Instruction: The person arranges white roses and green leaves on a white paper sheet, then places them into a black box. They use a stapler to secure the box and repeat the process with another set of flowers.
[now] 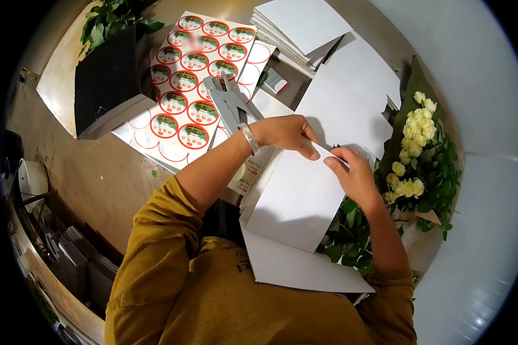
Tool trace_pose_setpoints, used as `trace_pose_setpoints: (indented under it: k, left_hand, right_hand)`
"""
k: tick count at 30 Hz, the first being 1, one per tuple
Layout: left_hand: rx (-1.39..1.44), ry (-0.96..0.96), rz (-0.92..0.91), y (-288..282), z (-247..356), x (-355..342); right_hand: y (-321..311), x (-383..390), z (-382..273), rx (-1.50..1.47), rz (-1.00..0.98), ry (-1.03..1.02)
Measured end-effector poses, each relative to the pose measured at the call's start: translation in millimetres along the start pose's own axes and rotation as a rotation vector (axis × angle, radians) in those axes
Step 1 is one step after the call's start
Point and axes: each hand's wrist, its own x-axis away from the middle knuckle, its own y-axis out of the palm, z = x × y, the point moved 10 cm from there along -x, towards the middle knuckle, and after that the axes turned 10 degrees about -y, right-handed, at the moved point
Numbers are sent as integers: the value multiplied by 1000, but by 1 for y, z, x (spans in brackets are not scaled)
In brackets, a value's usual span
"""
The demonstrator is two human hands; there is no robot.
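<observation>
A white board (290,204) lies angled in front of me, with my left hand (288,133) gripping its top edge, thumb on the face. My right hand (351,178) grips the upper right edge, thumb and fingers closed on it. A bracelet circles my left wrist. Under the board is a larger white folded board (296,273) against my body. A grey metal stapler-like tool (224,98) lies beyond my left wrist, near sheets of round red-rimmed stickers (184,80).
A black box (106,98) and leafy stems (103,23) sit upper left; stacked white boards (299,26) and a large white sheet (345,92) lie at the back. Cream roses with foliage (414,132) lie at right. Dark boards (80,259) stand lower left beside a white bucket (33,178).
</observation>
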Motion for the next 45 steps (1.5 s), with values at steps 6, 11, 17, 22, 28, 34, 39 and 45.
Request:
trace_pose_setpoints:
  k: [6, 11, 17, 22, 28, 34, 39, 45]
  left_hand:
    - [-42, 3, 69, -4, 0, 3]
    - [-71, -37, 26, -2, 0, -3]
    - [-102, -70, -15, -1, -1, -2]
    - [-403, 202, 331, -5, 31, 19]
    - [-838, 502, 473, 56, 47, 71]
    - [-825, 361, 224, 75, 47, 87]
    - [-1008, 155, 116, 87, 36, 76]
    - [-1116, 13, 107, 94, 36, 76]
  right_hand:
    - [38, 47, -97, 162, -240, -308]
    - [62, 61, -103, 233, -291, -304]
    - [67, 63, -99, 200, -299, -293]
    - [71, 65, -90, 167, -287, -244]
    - [69, 68, -87, 98, -215, -273]
    - [61, 69, -79, 64, -76, -320]
    - [12, 55, -38, -434, -216, -176]
    - [-227, 66, 211, 287, 483, 458]
